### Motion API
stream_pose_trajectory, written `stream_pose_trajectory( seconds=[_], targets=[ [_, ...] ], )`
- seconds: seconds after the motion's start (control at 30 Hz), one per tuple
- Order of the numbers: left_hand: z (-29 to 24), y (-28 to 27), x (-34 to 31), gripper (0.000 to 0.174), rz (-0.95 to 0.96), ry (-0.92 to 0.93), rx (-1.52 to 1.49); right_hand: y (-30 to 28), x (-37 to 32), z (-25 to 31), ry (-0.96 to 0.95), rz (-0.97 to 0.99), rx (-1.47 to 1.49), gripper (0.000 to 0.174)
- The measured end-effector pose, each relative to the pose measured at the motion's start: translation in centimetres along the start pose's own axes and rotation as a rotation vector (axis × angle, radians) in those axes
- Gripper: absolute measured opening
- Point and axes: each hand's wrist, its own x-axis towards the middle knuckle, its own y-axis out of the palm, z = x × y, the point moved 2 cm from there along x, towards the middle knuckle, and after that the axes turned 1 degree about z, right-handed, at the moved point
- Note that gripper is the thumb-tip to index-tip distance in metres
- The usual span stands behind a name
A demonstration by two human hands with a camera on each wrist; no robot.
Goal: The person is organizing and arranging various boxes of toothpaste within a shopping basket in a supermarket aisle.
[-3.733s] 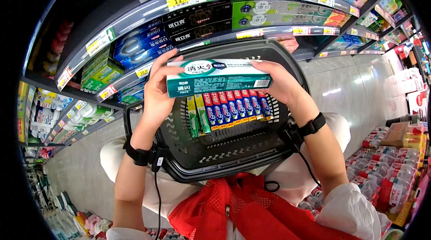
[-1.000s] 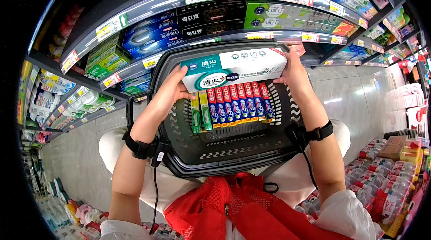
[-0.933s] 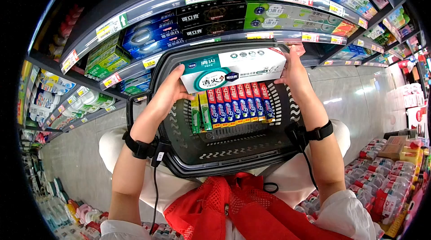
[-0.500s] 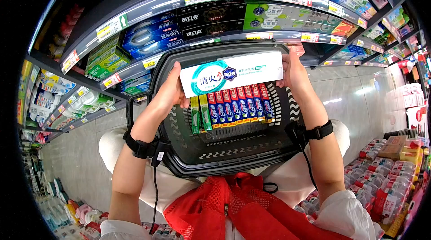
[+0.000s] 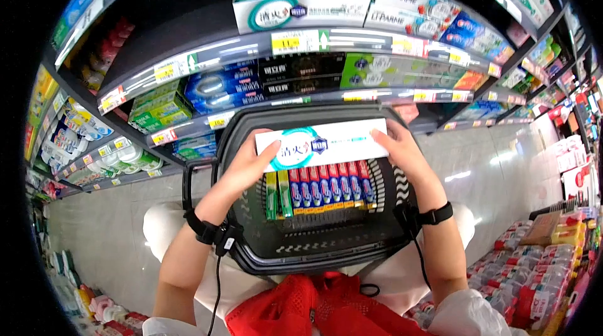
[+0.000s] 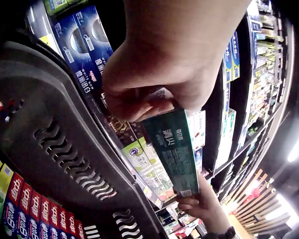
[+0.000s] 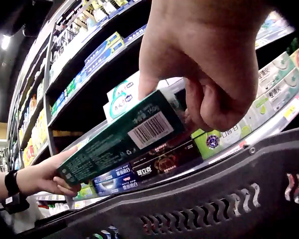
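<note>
A long white and teal toothpaste box (image 5: 352,142) is held level over the black shopping basket (image 5: 254,243), its white front facing the head camera. My left hand (image 5: 247,163) grips the box's left end, thumb across the front. At the other end my right hand (image 5: 405,152) pinches it, thumb also on the front. Both wrist views show the teal side of the box (image 6: 175,149), with a barcode near the right hand (image 7: 204,64). Below it, a row of red and blue toothpaste boxes (image 5: 326,193) and two green-yellow boxes (image 5: 278,195) lie in the basket.
Shelves ahead hold matching white toothpaste boxes (image 5: 333,8), blue boxes (image 5: 223,86), black boxes (image 5: 301,75) and green boxes (image 5: 370,71). The basket stands between the person's knees. Packs of bottles (image 5: 521,273) are stacked on the floor at right.
The toothpaste box has been turned from its teal printed side to its white front. Both thumbs now lie on that front. The head view has tilted up, showing more of the upper shelf.
</note>
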Motion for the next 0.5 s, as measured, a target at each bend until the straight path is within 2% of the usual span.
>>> stream_pose_trajectory(
  seconds=[0.03, 0.07, 0.1, 0.13, 0.17, 0.2, 0.23, 0.3, 0.33, 0.4, 0.47, 0.5],
  targets=[
    [0.8, -0.1, 0.6, 0.041, -0.03, 0.163, 0.042, -0.2, 0.2, 0.1, -0.042, 0.019, 0.057, 0.042],
    [1.4, -0.2, 0.9, 0.041, -0.058, 0.319, 0.086, -1.0, 0.9, -1.0, -0.066, 0.017, -0.043, 0.047],
    [-1.6, 0.0, -1.0, 0.043, -0.145, 0.409, 0.36, -0.9, 0.6, -0.8, -0.165, -0.04, -0.108, 0.05],
    [-1.7, 0.0, -1.2, 0.049, -0.154, 0.475, 0.381, -0.8, 0.3, -0.7, -0.271, -0.101, -0.175, 0.054],
    [-1.9, -0.1, -1.3, 0.051, -0.163, 0.544, 0.456, -0.9, 0.4, -0.8, -0.475, -0.221, -0.429, 0.061],
    [-2.0, -0.2, -1.6, 0.054, -0.176, 0.608, 0.533, -0.1, -0.9, 1.7, -0.586, -0.329, -0.715, 0.066],
    [-1.9, -0.5, -1.5, 0.058, -0.189, 0.664, 0.597, 0.7, -1.3, 2.8, -0.696, -0.323, -0.845, 0.067],
    [-2.4, -0.8, -2.3, 0.061, -0.179, 0.693, 0.692, 2.7, -2.1, 3.8, -0.829, -0.28, -1.031, 0.067],
    [-3.1, -0.9, -2.6, 0.06, -0.189, 0.749, 0.704, 3.7, -2.1, 4.2, -0.886, -0.198, -1.083, 0.058],
    [-3.9, -1.4, -2.9, 0.055, -0.184, 0.734, 0.71, 5.0, -2.0, 5.2, -0.948, -0.159, -1.042, 0.05],
    [-3.8, -2.3, -2.7, 0.05, -0.327, 0.987, 0.574, 5.3, -1.3, 7.4, -1.039, -0.219, -1.073, 0.047],
    [-5.0, -2.7, -3.3, 0.047, -0.373, 0.841, 0.473, 5.2, -0.7, 8.9, -1.095, -0.281, -1.086, 0.048]
  ],
)
